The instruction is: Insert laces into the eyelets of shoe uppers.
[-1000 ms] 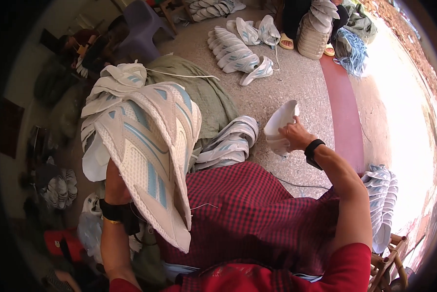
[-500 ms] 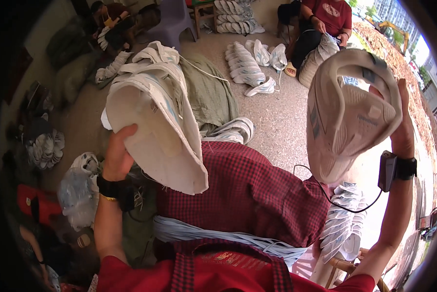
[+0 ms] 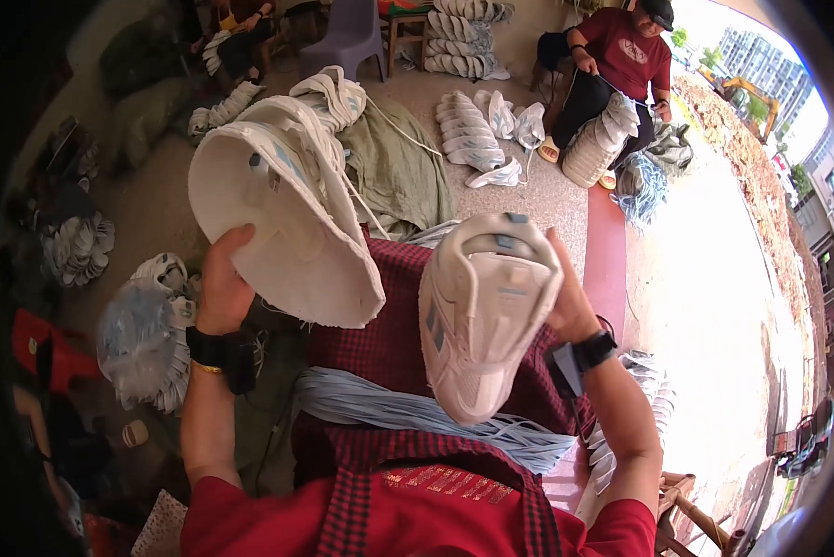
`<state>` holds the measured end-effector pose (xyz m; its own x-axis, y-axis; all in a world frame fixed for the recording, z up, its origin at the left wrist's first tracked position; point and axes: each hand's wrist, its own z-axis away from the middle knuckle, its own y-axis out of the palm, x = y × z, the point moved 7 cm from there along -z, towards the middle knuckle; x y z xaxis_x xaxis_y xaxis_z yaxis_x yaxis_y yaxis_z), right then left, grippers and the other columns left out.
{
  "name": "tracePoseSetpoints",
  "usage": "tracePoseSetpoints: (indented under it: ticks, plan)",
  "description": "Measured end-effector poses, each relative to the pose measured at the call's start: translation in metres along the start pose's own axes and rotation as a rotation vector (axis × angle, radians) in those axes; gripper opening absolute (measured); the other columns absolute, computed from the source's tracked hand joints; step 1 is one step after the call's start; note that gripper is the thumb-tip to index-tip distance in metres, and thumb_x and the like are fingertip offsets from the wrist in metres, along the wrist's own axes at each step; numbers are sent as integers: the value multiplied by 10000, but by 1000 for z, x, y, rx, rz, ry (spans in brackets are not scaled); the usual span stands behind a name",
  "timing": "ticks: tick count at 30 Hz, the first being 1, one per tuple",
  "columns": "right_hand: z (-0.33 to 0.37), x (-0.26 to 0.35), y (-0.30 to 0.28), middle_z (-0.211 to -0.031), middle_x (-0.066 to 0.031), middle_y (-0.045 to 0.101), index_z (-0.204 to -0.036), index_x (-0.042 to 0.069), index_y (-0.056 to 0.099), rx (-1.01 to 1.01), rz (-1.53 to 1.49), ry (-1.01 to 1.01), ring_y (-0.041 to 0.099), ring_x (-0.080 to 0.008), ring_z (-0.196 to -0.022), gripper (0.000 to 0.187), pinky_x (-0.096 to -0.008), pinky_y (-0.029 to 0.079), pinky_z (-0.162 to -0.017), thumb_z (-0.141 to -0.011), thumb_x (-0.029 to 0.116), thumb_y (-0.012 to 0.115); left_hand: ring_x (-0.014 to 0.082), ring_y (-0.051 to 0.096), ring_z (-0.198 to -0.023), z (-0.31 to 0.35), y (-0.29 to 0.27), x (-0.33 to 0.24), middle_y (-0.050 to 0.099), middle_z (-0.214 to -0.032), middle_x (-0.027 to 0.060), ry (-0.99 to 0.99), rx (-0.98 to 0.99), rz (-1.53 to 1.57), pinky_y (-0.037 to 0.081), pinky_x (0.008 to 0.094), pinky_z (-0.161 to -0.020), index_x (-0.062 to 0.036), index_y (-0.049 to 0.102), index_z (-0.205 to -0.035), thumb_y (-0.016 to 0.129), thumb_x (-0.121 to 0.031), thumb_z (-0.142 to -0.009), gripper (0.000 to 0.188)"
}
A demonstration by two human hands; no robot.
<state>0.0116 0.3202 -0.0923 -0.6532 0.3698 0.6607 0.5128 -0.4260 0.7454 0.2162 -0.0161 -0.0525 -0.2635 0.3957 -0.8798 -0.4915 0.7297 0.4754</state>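
Note:
My left hand [image 3: 226, 290] is closed around a nested bunch of white shoe uppers [image 3: 291, 227], their pale open undersides facing me. Its thumb presses on the inner side of the nearest one. To the right, my right hand [image 3: 573, 302] grips a single white shoe upper [image 3: 477, 325] with blue accents, toe end pointing down; most of its fingers are hidden behind the upper. Both hands are raised over my lap, which a dark red checked cloth [image 3: 394, 278] covers. A bundle of pale blue laces [image 3: 435, 418] lies across the lap, close to my body.
A green cloth sack [image 3: 394, 172] lies on the floor ahead. Beyond stand rows of uppers [image 3: 468, 135] and a purple plastic chair [image 3: 344, 42]. A seated person [image 3: 612, 74] works on uppers at the far right. A plastic-wrapped pile [image 3: 143, 339] sits at my left, a wooden stool [image 3: 686, 515] at my right.
My right hand has brought the single upper leftward and down, over my lap. The bunch in my left hand has shifted slightly left and upward. The seated person's hands have moved apart.

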Motion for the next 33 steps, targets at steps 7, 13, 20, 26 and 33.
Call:
tracePoseSetpoints:
  ticks: [7, 13, 20, 26, 33]
  plan:
    - [-25, -8, -52, -1013, -140, 685, -1115, 3, 625, -209, 734, 0, 675, -259, -855, 386, -350, 545, -777, -944, 341, 552, 240, 607, -1045, 24, 4, 10, 595, -1174, 125, -111, -8, 6, 465, 363, -954, 27, 517, -1217, 579, -182, -882, 400]
    - [-27, -31, -95, -905, -254, 654, -998, -7, 633, -680, 1500, -344, 624, -425, -920, 325, -444, 487, -801, -823, 267, 625, 212, 584, -1079, 14, 13, 38, 589, -1168, 118, -47, 0, -14, 456, 355, -949, 13, 508, -1250, 568, -173, -885, 414]
    - [-3, -11, -112, -713, -65, 598, -958, -33, 653, -831, 1078, -447, 509, -123, -643, 262, -289, 420, -593, -901, 189, 526, 324, 519, -1132, 6, 104, -17, 517, -1203, 223, 786, -54, -940, 390, 385, -992, 74, 415, -1326, 453, -40, -883, 459]
    - [43, 48, 31, -900, -13, 615, -1092, 22, 621, -444, 867, -573, 548, -68, -764, 287, -223, 431, -644, -980, 265, 515, 268, 555, -1092, 4, 130, -19, 550, -1199, 175, 633, 141, -737, 430, 347, -946, 63, 419, -1333, 502, -44, -878, 475]
    - [64, -43, 48, -1395, -115, 467, -1422, 56, 395, -138, 776, 17, 407, -258, -1306, 523, -344, 285, -1108, -966, 257, 553, 310, 517, -1196, 35, 167, 42, 562, -1262, 160, 719, 501, -844, 404, 399, -992, 21, 527, -1235, 551, -56, -848, 395]
